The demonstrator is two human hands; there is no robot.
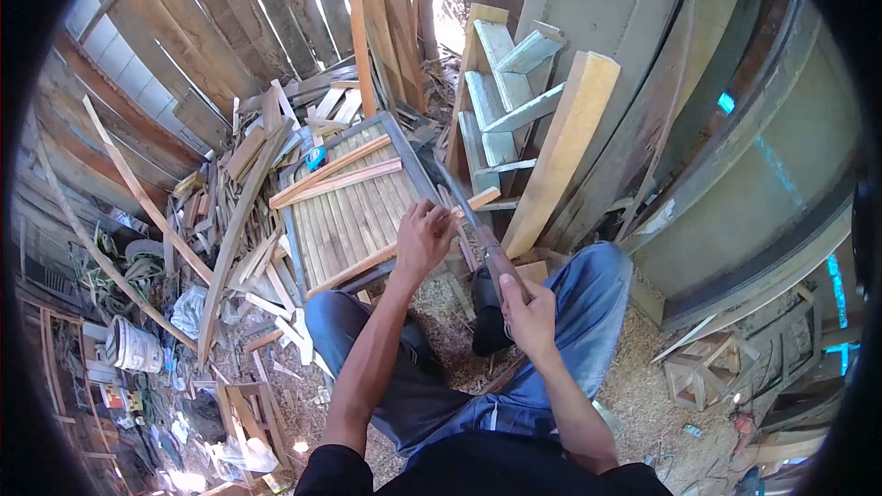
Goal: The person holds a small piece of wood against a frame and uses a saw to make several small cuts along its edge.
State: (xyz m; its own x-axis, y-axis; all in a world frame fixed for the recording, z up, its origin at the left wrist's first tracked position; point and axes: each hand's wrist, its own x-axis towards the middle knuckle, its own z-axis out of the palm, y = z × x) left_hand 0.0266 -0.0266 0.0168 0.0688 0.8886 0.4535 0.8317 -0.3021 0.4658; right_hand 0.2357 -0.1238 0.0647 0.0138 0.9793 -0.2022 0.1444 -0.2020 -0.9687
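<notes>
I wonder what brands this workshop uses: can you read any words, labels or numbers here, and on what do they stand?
No text can be read.
White bucket: no legible print.
Coloured packets beside it: too small and blurred.
Long blade in the right hand and slatted panel at the left hand: no marks visible.

Two hands point(423, 239) point(528, 317), one blade point(464, 211), one slatted panel point(349, 211)
</notes>
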